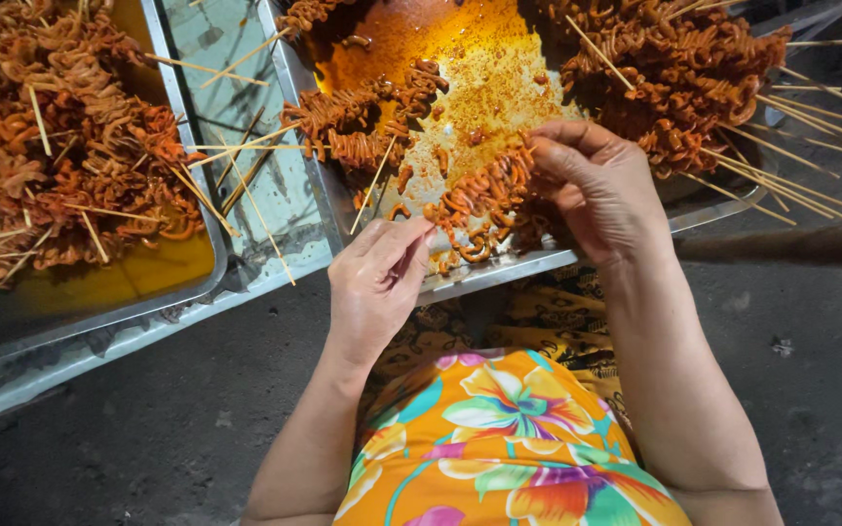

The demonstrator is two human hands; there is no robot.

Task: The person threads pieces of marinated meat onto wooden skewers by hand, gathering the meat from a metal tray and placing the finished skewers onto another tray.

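The right hand is raised over the near edge of a shallow metal tray, fingers curled and pressed onto the upper end of a skewered strip of orange-red, curled meat pieces. The left hand sits lower and nearer the body, thumb and forefinger pinched together at the strip's lower end, where the pieces bunch by the tray's rim. Whether a stick runs through the strip at that point cannot be told — the fingers cover it. The strip itself spans the gap between the 2 hands, slanting up from left to right, just above the tray's front lip.

Inside the same tray lies an oily, orange marinade film with loose curled pieces scattered in it. A heap of finished skewers is piled at the tray's right side, bamboo sticks fanning outward past the rim. A smaller cluster of skewers lies at the tray's left side.

A 2nd metal tray stands to the left, well apart from the hands, holding a large mound of skewered meat in yellowish liquid. Between the 2 trays, loose bamboo sticks rest on a pale surface.

Below the hands — an orange floral garment over the person's lap, dark ground either side.
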